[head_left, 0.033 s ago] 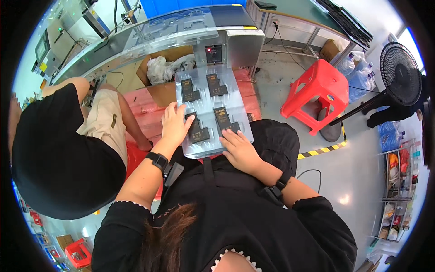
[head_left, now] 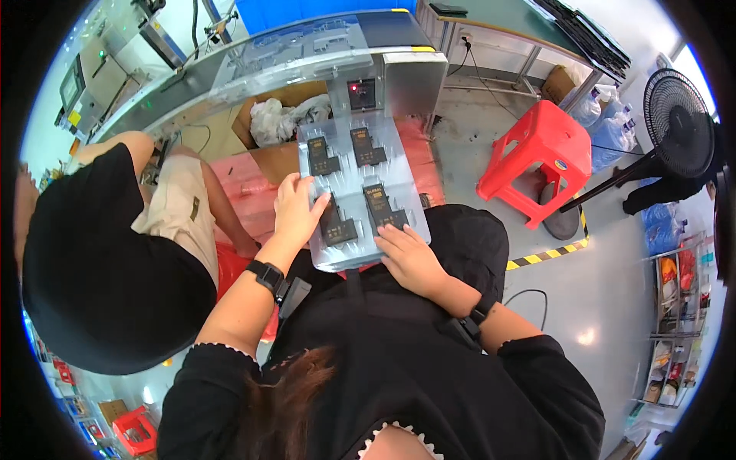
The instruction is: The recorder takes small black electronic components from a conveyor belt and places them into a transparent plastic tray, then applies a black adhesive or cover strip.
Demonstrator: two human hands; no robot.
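Note:
A clear plastic tray (head_left: 349,180) lies across my lap, its far end raised toward the machine. Flat black L-shaped battery packs sit in its pockets: one far left (head_left: 322,157), one far right (head_left: 368,148), one near left (head_left: 336,224) and one near right (head_left: 383,207). My left hand (head_left: 294,213) rests over the tray's left edge, fingers extended and thumb apart, the thumb touching or just above the near left pack. With fingers laid out flat, my right hand (head_left: 410,259) covers the tray's near right corner, fingertips at the lower end of the near right pack.
A steel conveyor machine (head_left: 414,80) stands ahead, with a cardboard box of crumpled plastic (head_left: 280,123) beneath it. A person in black (head_left: 107,261) sits close on my left. To the right are a red stool (head_left: 540,157), a standing fan (head_left: 678,115) and a shelf rack (head_left: 675,322).

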